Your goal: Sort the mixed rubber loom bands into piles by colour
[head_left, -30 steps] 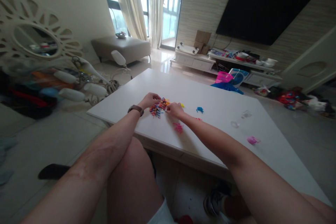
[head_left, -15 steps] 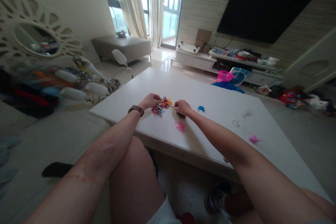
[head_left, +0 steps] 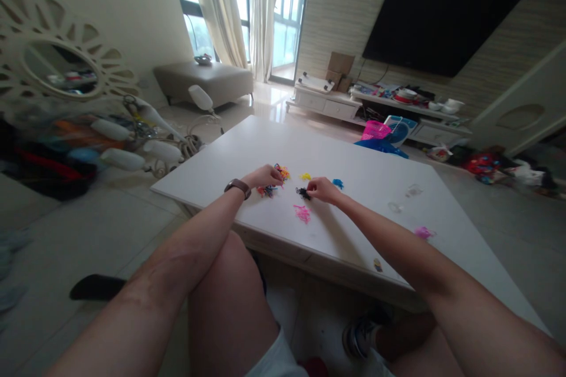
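Observation:
On the white table (head_left: pixel 354 165) lies a mixed pile of colourful small bands (head_left: pixel 283 172), partly covered by my left hand (head_left: pixel 265 176). That hand's fingers are closed at the pile; what they pinch is too small to name. My right hand (head_left: pixel 323 189) has its fingertips together at a small black pile (head_left: pixel 303 193); anything between them cannot be made out. Around it lie a yellow pile (head_left: pixel 306 177), a blue pile (head_left: pixel 338 183) and a pink pile (head_left: pixel 302 214).
Toward the right of the table are a pink-purple item (head_left: pixel 423 232), clear round pieces (head_left: pixel 395 207) and a small yellowish item (head_left: pixel 377 265) by the near edge. White lamp arms (head_left: pixel 163 151) stand past the left edge.
My right hand has moved right, from the edge of the mixed pile to the black pile, uncovering the yellow pile. My left hand has shifted slightly right and nearer.

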A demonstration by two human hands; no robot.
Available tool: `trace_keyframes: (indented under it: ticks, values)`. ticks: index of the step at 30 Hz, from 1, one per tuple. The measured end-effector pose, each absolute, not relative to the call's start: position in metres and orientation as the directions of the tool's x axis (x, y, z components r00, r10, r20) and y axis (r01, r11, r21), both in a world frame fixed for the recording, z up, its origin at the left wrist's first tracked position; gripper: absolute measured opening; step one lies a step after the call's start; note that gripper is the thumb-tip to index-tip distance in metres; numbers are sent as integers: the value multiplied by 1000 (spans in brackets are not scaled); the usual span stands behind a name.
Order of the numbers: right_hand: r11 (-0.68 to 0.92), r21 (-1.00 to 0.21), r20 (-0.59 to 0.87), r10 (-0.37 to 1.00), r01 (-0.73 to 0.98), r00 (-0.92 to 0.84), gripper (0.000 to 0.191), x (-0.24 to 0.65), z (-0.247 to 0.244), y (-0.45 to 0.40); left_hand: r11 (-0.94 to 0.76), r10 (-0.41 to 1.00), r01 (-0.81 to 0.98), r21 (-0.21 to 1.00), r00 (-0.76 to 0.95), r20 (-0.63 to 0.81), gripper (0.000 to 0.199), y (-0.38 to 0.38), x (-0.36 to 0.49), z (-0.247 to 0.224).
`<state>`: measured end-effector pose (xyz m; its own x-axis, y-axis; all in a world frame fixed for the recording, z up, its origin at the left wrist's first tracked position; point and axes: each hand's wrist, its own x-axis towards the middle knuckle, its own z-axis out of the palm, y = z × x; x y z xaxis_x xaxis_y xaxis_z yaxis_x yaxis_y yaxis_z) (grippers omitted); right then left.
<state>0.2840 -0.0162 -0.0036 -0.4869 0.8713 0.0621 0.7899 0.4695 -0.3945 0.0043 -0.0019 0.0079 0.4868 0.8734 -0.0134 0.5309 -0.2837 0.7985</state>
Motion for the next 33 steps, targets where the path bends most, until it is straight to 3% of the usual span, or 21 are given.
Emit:
trace_keyframes:
  ticks: [5,9,13,21,29,33]
  values:
    - [480,-486,220,876,730,-429,10,288,0,-35,-332,788,531,779,610,-80,16,-13,32,13]
    - [393,-601,379,907,696,-185,14,302,-19,-76,-374,738,511,774,669,-85,15,-21,55,11]
    - [304,-646,414,910,700,-12,15,312,-49,-113,-443,681,502,743,727,-85,11,-30,79,7]
    - [341,-497,441,891,798,-106,16,306,-58,-116,-619,636,546,564,771,-48,18,-40,103,7]
    - [280,-605,441,897,745,21,15,308,-58,-117,-602,678,622,500,730,-92,23,-38,98,6]
    - [266,-619,432,901,739,37,15,307,-58,-117,-590,646,598,542,753,-128,26,-36,101,0]
